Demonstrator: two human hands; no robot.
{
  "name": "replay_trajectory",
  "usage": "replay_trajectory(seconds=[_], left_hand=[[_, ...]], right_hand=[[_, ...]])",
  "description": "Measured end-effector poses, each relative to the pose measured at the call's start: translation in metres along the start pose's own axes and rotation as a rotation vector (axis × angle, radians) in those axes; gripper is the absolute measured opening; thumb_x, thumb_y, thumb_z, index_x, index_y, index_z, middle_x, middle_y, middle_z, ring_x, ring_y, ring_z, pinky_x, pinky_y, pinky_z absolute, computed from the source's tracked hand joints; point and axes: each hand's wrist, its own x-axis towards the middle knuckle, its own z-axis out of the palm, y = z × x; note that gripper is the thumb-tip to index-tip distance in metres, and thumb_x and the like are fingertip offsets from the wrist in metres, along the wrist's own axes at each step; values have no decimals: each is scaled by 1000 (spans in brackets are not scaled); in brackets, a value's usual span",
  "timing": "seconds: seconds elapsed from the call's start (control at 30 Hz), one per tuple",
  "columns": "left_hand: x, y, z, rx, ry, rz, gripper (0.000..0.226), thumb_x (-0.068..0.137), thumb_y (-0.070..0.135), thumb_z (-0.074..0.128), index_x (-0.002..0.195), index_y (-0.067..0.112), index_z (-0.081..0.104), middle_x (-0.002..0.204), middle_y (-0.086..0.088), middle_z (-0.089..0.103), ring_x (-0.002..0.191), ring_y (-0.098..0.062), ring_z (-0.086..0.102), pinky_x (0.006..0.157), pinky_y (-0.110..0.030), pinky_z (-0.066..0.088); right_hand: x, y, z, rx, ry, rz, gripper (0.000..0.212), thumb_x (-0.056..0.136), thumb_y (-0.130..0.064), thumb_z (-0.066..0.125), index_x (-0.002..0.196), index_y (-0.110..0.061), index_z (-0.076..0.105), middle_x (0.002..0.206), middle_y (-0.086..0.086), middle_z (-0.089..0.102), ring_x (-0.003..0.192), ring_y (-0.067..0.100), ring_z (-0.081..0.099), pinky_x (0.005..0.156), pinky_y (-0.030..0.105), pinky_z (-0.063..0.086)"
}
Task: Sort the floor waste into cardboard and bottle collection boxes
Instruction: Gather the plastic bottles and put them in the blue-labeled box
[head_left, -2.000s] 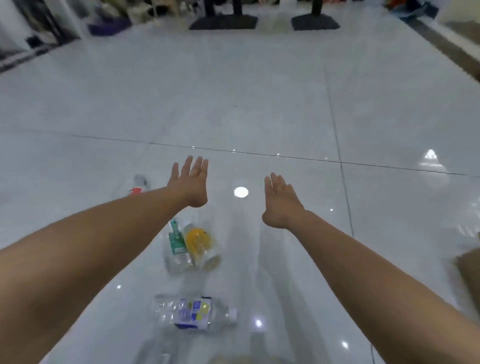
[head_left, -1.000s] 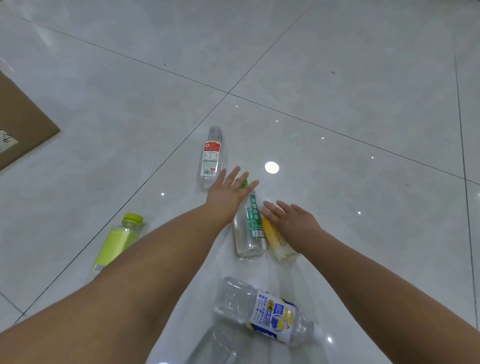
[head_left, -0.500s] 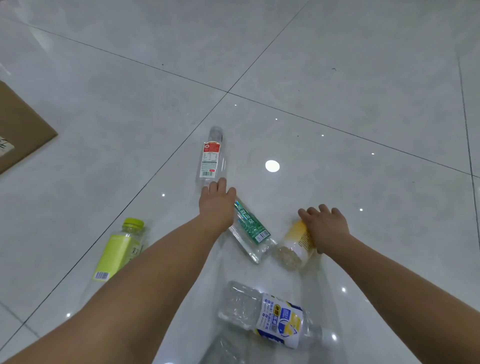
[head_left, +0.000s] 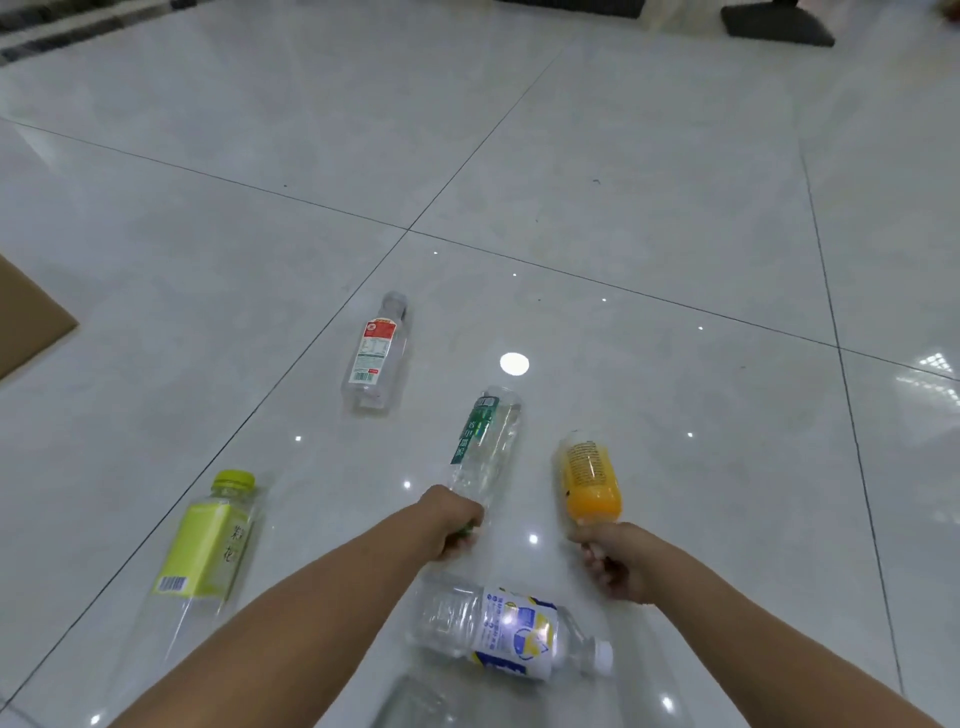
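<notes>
My left hand (head_left: 453, 525) grips the neck end of a clear bottle with a green label (head_left: 485, 441), lifted off the floor with its base pointing away. My right hand (head_left: 613, 558) grips the neck end of an orange-labelled bottle (head_left: 589, 475), also raised with its base pointing away. On the white tiled floor lie a red-labelled clear bottle (head_left: 374, 353) ahead, a yellow-green bottle (head_left: 208, 540) at the left, and a blue-and-yellow-labelled clear bottle (head_left: 498, 629) between my forearms.
A flat piece of brown cardboard (head_left: 26, 322) shows at the left edge. Dark stand bases (head_left: 776, 23) sit at the far top right. Another clear bottle (head_left: 415, 701) lies blurred at the bottom edge. The glossy tile floor (head_left: 675, 208) stretches ahead.
Both hands closed on the green-labelled and orange-labelled bottles and lifted them off the floor, bases now pointing away. The view tilted up slightly.
</notes>
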Motion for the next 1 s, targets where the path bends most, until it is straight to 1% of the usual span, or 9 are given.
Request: replay_trajectory(seconds=[0.1,0.23,0.4,0.5,0.6,0.73,0.83,0.9,1.0], left_hand=[[-17,11,17,-137,-75,-26,21,85,5,50,65,10,46,42,-1,47,30,-9,33,41,-12,24],[-37,27,29,-154,-138,-65,23,85,14,53,63,14,46,37,4,46,27,-5,26,34,-8,24],[-72,50,60,-70,-209,-34,24,88,20,51,65,16,44,37,6,46,26,-4,23,32,-8,22],[-96,73,90,-18,-238,67,24,89,20,49,66,17,43,43,5,47,33,-5,24,34,-8,22],[-129,103,130,57,-249,201,22,89,19,49,68,16,43,56,2,46,42,-6,26,36,-9,24],[-180,148,196,185,-284,385,18,89,20,49,73,13,48,58,0,48,41,-7,30,36,-11,29],[-220,190,254,315,-342,529,16,91,21,49,80,10,49,62,-2,48,46,-9,33,40,-14,31],[-250,216,295,398,-365,638,15,90,19,50,79,10,48,62,-3,48,47,-10,34,42,-16,30],[-294,241,358,527,-414,755,19,90,17,50,72,11,46,61,-3,46,47,-12,32,43,-17,27]], right_hand=[[-10,-10,4,175,-25,8,41,92,-17,57,58,-17,34,31,-5,34,21,5,21,27,10,15],[-34,-13,-5,319,-32,-8,32,88,-8,55,63,-17,37,29,-5,34,19,6,18,26,9,15],[-68,-13,-44,449,53,-72,35,88,-6,51,57,-15,36,25,-4,33,16,7,17,30,6,16],[-87,-7,-79,568,127,-104,30,86,-5,51,61,-15,37,26,-3,34,17,8,16,34,4,19],[-114,0,-123,688,201,-171,25,85,-4,52,67,-15,39,26,-3,34,16,8,17,31,6,21],[-160,13,-202,803,331,-231,22,84,-5,52,71,-16,40,26,-3,34,16,8,18,29,8,22],[-195,28,-268,953,451,-317,23,85,-4,52,71,-16,40,44,-2,41,13,6,21,27,7,23],[-214,40,-317,1082,509,-374,22,87,-6,51,74,-17,38,54,-1,40,14,6,23,27,6,25],[-230,76,-381,1156,551,-505,17,89,-11,48,78,-19,39,38,1,44,23,10,38,25,7,29]])
